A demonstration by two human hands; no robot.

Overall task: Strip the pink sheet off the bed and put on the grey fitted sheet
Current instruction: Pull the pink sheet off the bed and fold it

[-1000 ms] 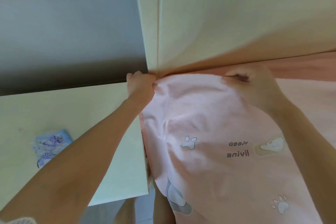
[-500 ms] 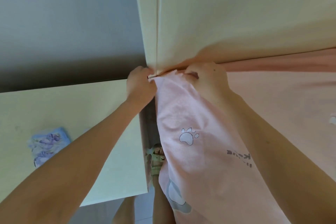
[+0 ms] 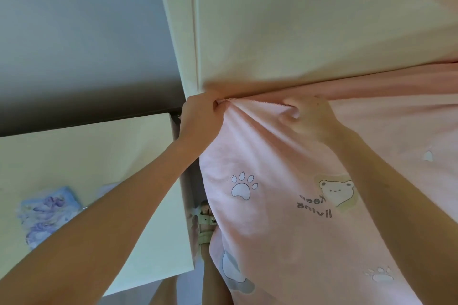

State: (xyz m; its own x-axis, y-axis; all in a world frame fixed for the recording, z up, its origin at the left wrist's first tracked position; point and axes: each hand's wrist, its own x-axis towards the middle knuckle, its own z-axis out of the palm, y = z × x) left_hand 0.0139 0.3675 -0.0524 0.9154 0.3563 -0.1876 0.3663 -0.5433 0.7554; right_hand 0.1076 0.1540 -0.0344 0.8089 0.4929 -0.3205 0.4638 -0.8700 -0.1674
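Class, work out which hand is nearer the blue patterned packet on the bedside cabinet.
Left. The left hand pinches the pink sheet beside the cabinet holding the packet; the right hand grips it farther right.

Pink sheet carries mirrored print "Keep living" beside bear motif; nothing else legible.

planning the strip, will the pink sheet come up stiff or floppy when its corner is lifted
Probably floppy: the pink sheet gathers into soft folds where the left hand and right hand grip it. Likely light for its size, as it hangs in a thin drape below them.
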